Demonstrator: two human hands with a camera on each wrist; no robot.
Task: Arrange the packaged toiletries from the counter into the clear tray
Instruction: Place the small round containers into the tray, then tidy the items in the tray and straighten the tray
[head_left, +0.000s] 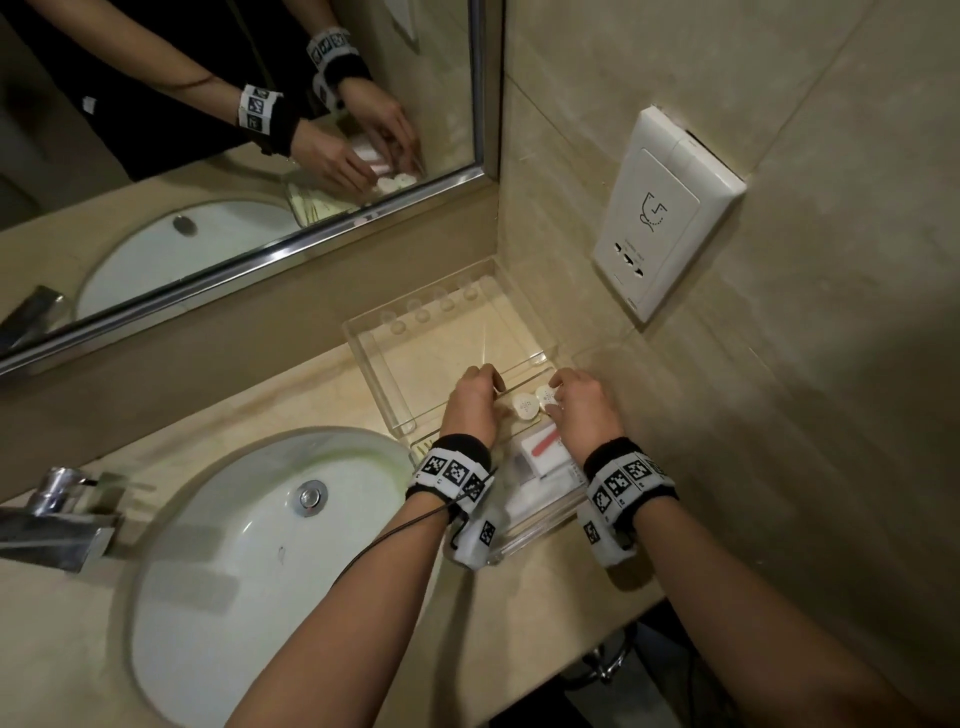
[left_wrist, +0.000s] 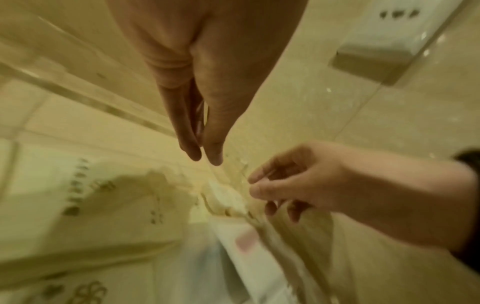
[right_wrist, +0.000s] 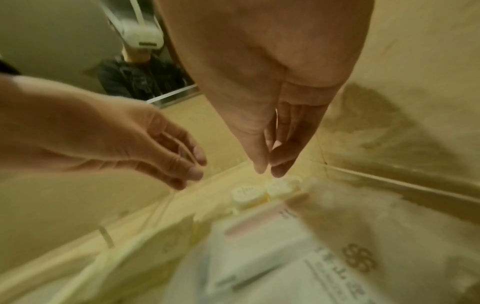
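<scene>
- I have both hands over the clear tray (head_left: 545, 512) on the counter (head_left: 322, 410) beside the sink (head_left: 249, 545), probably nudging the two round white packets (head_left: 524, 404) against its far wall.
- My left hand (head_left: 470, 408) and right hand (head_left: 584, 410) look released, fingers loose, gripping nothing.
- The flat sachets (head_left: 540, 457) under my wrists are partly hidden; their print is blurred.

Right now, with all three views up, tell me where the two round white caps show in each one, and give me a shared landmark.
Head: the round white caps sit just right of centre, between the left hand and right hand.
Left wrist: too blurred to tell; only a pale shape by the right hand's fingertips.
Right wrist: caps at centre, below the right hand's fingertips.
Shared landmark: the pink-striped packet beside them.
</scene>
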